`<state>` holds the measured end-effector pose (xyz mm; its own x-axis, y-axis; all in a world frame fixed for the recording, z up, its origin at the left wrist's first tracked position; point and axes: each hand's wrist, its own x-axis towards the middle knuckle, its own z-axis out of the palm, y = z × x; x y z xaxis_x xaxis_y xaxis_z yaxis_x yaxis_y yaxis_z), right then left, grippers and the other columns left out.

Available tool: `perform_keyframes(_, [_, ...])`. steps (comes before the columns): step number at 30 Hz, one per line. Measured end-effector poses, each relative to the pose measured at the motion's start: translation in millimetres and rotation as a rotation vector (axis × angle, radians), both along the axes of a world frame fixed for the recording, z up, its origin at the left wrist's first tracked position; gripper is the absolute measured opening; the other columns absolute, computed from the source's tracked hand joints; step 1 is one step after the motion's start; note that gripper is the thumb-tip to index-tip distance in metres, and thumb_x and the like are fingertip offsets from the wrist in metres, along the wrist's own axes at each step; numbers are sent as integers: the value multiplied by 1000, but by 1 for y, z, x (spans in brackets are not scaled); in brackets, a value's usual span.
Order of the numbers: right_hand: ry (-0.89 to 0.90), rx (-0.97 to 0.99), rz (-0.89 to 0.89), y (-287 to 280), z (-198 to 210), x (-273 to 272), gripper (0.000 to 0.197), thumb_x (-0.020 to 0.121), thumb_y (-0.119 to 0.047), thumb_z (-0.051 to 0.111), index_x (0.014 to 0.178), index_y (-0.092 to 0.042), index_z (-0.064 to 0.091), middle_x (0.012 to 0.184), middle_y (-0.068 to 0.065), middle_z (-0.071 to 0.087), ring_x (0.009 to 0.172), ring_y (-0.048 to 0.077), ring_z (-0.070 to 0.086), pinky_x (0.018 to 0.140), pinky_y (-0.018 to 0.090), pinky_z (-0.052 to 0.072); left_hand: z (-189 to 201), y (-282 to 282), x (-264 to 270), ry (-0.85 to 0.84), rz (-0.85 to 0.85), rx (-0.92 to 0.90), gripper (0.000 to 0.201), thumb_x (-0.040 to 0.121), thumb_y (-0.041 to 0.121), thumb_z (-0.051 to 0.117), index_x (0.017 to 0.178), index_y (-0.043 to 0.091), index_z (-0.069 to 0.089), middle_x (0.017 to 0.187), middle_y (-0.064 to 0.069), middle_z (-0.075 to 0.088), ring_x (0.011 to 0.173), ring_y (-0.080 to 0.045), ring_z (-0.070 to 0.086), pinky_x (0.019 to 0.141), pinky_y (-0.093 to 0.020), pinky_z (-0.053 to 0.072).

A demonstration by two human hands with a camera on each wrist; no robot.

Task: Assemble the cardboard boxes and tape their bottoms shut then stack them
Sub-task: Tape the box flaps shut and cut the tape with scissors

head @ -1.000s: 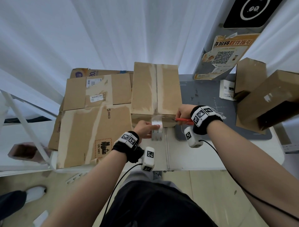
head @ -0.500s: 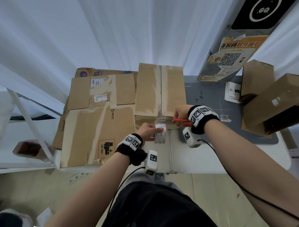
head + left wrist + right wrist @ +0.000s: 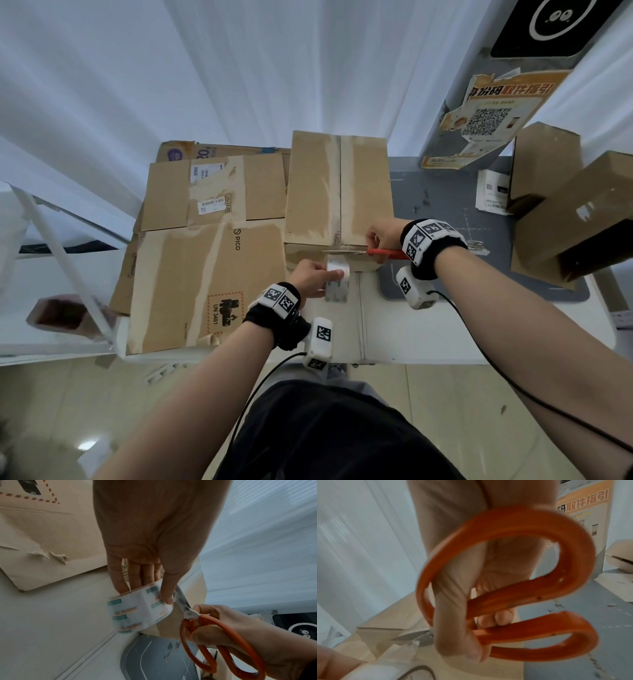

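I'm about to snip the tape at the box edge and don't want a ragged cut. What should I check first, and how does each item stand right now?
1. Left hand grips the printed clear tape roll: ok.
2. Right hand holds the orange-handled scissors, fingers through the loops: ok.
3. Steel blades reach the tape span at the near edge of the assembled brown cardboard box: ok.
4. Tape span pulled taut between roll and box: cannot tell, it is blurred.
5. Left thumb clear of the blades: not ok; in the left wrist view the thumb tip lies right beside them.
6. Tape runs along the box's centre seam: ok.
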<state>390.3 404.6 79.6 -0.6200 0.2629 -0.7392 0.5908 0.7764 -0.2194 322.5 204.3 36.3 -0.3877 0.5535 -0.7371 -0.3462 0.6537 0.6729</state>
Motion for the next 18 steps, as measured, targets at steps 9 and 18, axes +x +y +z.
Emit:
perform_keyframes(9, [2, -52, 42, 5, -1, 3, 27, 71, -13, 87, 79, -17, 62, 80, 0, 65, 72, 14, 56, 69, 28, 48, 0, -2, -3, -15, -1, 9, 14, 91, 17, 71, 94, 5, 65, 103, -13, 72, 79, -14, 69, 59, -18, 54])
perform_keyframes(18, [-48, -6, 35, 2, 1, -1, 28, 69, -14, 87, 93, -15, 73, 81, -4, 67, 77, 14, 60, 67, 26, 49, -1, -2, -6, -3, -8, 12, 12, 92, 14, 70, 84, 8, 64, 86, -6, 70, 69, -11, 67, 53, -15, 51])
